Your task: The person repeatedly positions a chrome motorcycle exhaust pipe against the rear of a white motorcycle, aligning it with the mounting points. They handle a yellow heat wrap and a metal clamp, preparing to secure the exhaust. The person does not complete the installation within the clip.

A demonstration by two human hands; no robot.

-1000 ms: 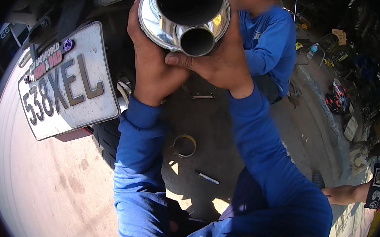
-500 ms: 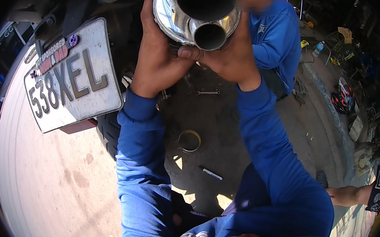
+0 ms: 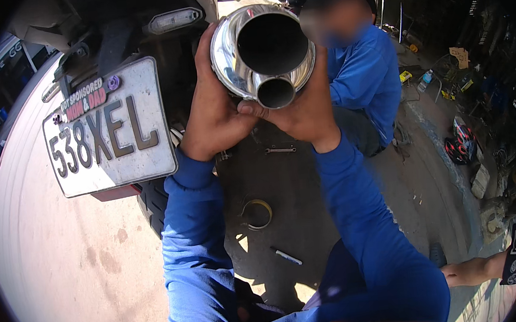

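Both hands grip a chrome exhaust muffler

The left hand (image 3: 214, 113) and right hand (image 3: 309, 110) clasp the polished, round muffler (image 3: 261, 53) from either side, raised beside the flat licence plate (image 3: 108, 134); its smaller tailpipe (image 3: 275, 92) sits under the wide dark opening

Exhaust muffler (image 3: 263, 53): polished chrome metal, mirror-glossy, smooth; bore inside matt black. Licence plate (image 3: 110, 132): flat painted metal, dull white, slightly grimy. Sleeves (image 3: 194, 240): blue woven cloth, matt. Rear tyre (image 3: 152, 204): black rubber, matt, treaded. Ground (image 3: 83, 262): rough concrete, stained. Wrench (image 3: 280, 150) and ring clamp (image 3: 256, 213) on the ground: bare metal, dull sheen.
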